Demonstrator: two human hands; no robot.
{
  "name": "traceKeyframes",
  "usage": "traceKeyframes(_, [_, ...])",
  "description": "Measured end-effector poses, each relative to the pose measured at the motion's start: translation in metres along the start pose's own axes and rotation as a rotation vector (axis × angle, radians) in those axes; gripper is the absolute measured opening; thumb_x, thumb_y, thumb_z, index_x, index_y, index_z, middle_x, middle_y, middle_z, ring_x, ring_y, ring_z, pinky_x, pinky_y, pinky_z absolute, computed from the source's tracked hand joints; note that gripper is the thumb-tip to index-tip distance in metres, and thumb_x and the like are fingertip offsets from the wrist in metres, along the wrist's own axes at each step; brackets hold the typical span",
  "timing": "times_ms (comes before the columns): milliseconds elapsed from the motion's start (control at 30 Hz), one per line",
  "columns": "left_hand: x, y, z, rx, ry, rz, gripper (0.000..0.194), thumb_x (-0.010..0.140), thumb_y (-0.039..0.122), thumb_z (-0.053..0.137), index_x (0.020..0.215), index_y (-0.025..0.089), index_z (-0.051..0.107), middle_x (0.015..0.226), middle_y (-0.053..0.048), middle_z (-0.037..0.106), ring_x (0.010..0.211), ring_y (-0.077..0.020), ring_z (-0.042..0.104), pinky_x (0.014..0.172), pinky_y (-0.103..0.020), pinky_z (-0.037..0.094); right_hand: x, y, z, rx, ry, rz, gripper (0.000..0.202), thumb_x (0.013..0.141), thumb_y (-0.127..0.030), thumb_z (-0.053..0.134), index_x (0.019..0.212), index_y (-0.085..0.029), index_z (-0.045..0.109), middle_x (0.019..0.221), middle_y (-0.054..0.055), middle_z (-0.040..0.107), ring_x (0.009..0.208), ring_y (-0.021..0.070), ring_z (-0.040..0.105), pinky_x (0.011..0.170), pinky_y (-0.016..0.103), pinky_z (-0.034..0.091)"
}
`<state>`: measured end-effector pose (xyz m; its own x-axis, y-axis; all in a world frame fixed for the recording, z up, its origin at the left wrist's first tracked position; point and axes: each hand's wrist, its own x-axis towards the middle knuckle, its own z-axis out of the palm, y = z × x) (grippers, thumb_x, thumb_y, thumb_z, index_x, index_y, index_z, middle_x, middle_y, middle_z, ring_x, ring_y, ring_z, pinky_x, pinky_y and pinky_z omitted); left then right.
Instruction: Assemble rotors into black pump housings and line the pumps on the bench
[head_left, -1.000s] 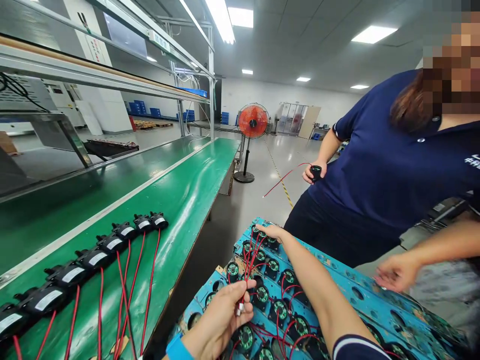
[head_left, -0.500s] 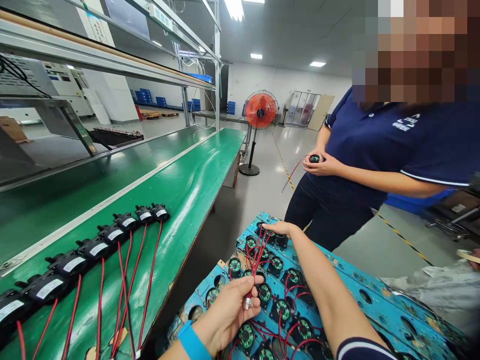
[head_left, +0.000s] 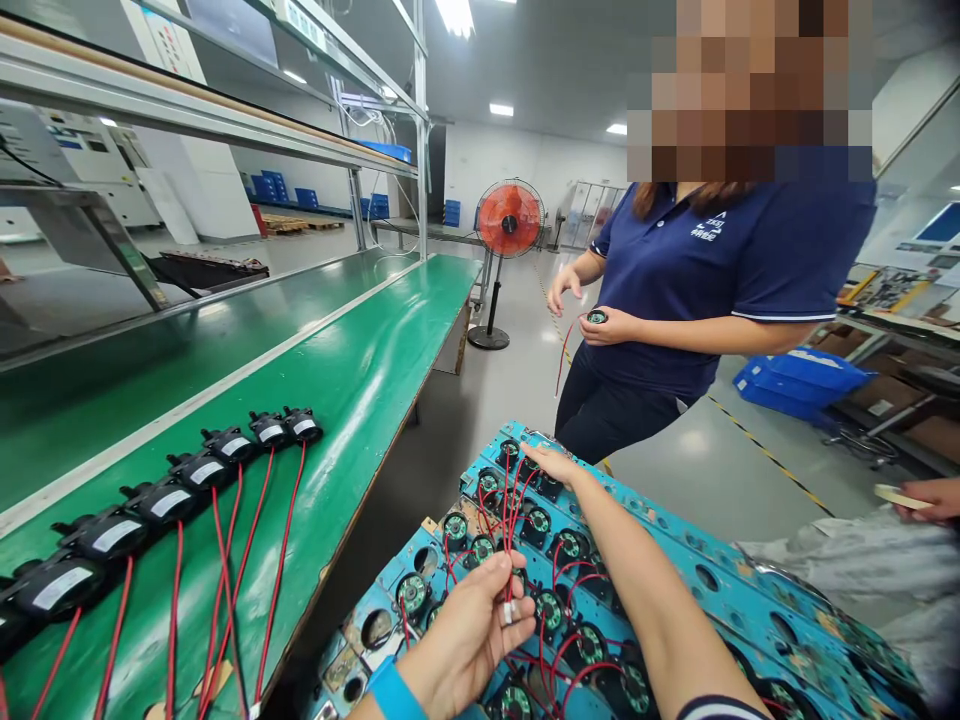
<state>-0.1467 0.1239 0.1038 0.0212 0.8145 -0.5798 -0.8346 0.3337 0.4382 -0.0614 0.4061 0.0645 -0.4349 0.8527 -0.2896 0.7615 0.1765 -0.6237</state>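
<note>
My left hand (head_left: 484, 630), with a blue band at its wrist, pinches a bunch of red wires (head_left: 511, 520) near a white connector (head_left: 510, 612). Those wires run up toward the far end of a blue fixture (head_left: 660, 510). Over that end reaches my right hand (head_left: 547, 464), its fingers stretched out at a black round part; whether it touches the part is unclear. Several black round parts with green boards, such as one motor (head_left: 413, 592), sit in the fixture's holes. On the green bench (head_left: 360, 400) at the left lies a row of black pump-like units (head_left: 172, 500) with red wires.
A person (head_left: 675, 270) in a navy shirt stands beyond the fixture, holding a similar round part (head_left: 597, 316). An orange fan (head_left: 510, 222) stands behind. Blue bins (head_left: 802, 380) and another person's hand (head_left: 937, 497) are at the right, above plastic wrapping (head_left: 862, 560).
The view has shifted slightly right. The person in navy has drawn one hand away from the round part and holds it in the other. My hands keep nearly the same places.
</note>
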Motion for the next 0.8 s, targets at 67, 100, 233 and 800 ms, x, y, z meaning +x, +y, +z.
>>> traceKeyframes(67, [0.000,-0.003,0.002,-0.027,0.009,0.009,0.010,0.099,0.024,0.056,0.103,0.016,0.061,0.068,0.003,0.058,0.058,-0.0119,0.066,0.059,-0.025,0.058,-0.004,0.000,-0.004,0.046,0.102,0.016,0.044,0.096,-0.052,0.057,0.123,-0.017,0.062,0.135,0.011,0.058,0.127,0.0283,0.052,0.111,0.055,0.036])
traceKeyframes(100, [0.000,-0.004,0.003,-0.043,0.012,0.014,0.010,0.099,0.024,0.056,0.103,0.016,0.061,0.068,0.003,0.058,0.059,-0.0120,0.067,0.059,-0.025,0.058,-0.008,0.000,-0.008,0.072,0.164,0.030,0.045,0.096,-0.052,0.057,0.125,-0.017,0.061,0.136,0.011,0.057,0.129,0.0290,0.050,0.112,0.056,0.034])
traceKeyframes(233, [-0.001,-0.006,0.010,-0.118,0.005,0.036,0.010,0.100,0.025,0.054,0.101,0.017,0.060,0.067,0.003,0.058,0.058,-0.0117,0.066,0.061,-0.025,0.058,-0.045,0.003,-0.024,0.220,0.294,0.052,0.057,0.098,-0.061,0.041,0.118,-0.013,0.065,0.123,0.017,0.063,0.121,0.0319,0.055,0.104,0.051,0.041])
traceKeyframes(800, [0.008,-0.039,0.027,0.011,0.086,-0.025,0.018,0.095,0.034,0.064,0.101,0.017,0.062,0.104,-0.008,0.067,0.085,-0.0162,0.067,0.073,-0.027,0.054,-0.163,-0.008,0.033,0.549,-0.106,-0.193,0.053,0.093,-0.061,0.046,0.111,-0.017,0.070,0.086,0.008,0.068,0.063,0.0163,0.062,0.056,0.028,0.050])
